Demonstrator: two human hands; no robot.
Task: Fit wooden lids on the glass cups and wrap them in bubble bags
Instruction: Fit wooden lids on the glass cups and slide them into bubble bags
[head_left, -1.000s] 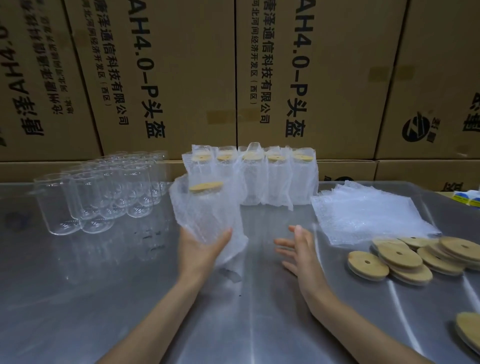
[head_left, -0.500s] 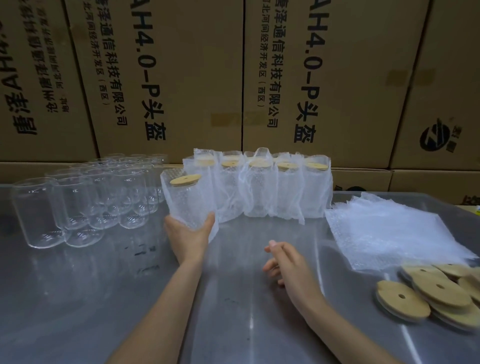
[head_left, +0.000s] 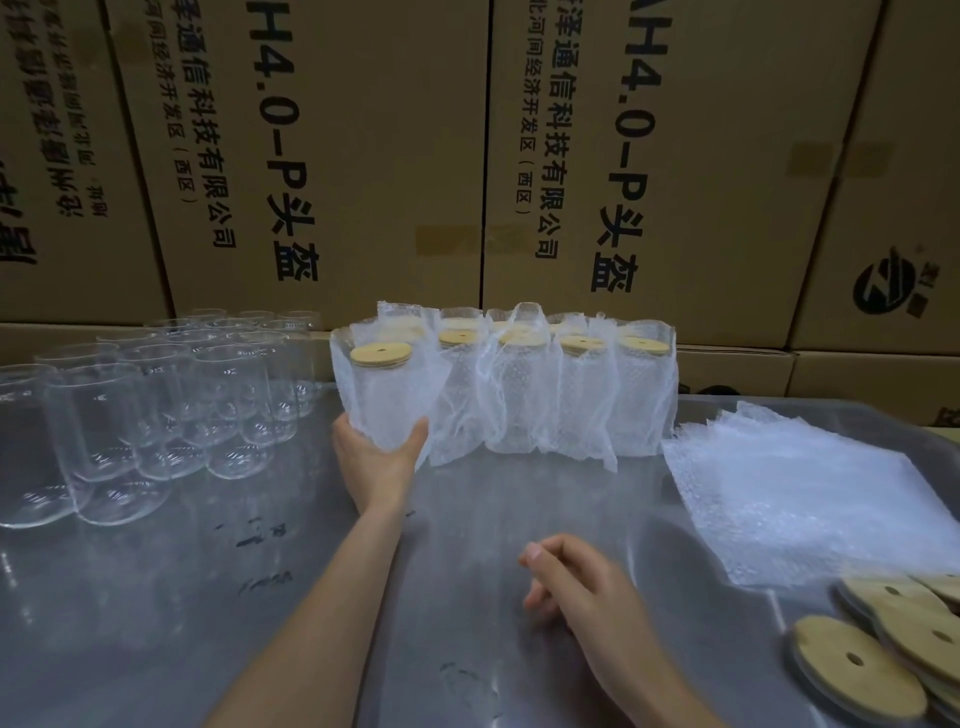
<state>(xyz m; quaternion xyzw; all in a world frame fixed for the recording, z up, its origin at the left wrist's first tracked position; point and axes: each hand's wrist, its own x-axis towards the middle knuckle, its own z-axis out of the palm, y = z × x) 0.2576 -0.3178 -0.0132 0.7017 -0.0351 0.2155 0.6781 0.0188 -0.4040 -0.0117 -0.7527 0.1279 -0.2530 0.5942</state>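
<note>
My left hand (head_left: 378, 460) grips the base of a wrapped glass cup (head_left: 387, 395) with a wooden lid (head_left: 380, 355), set at the left end of a row of wrapped cups (head_left: 550, 389) at the back of the table. My right hand (head_left: 576, 587) hovers low over the metal table with loosely curled fingers and holds nothing. Several bare glass cups (head_left: 156, 410) stand at the left. A stack of bubble bags (head_left: 800, 493) lies at the right. Wooden lids (head_left: 883, 644) with centre holes are piled at the front right.
The steel table (head_left: 467, 597) spreads under everything. A wall of large printed cardboard boxes (head_left: 363, 156) rises right behind the table, close to the cups.
My left hand carried the wrapped cup away from me and to the back, up against the row's left end. My right hand drew back toward me and its fingers curled.
</note>
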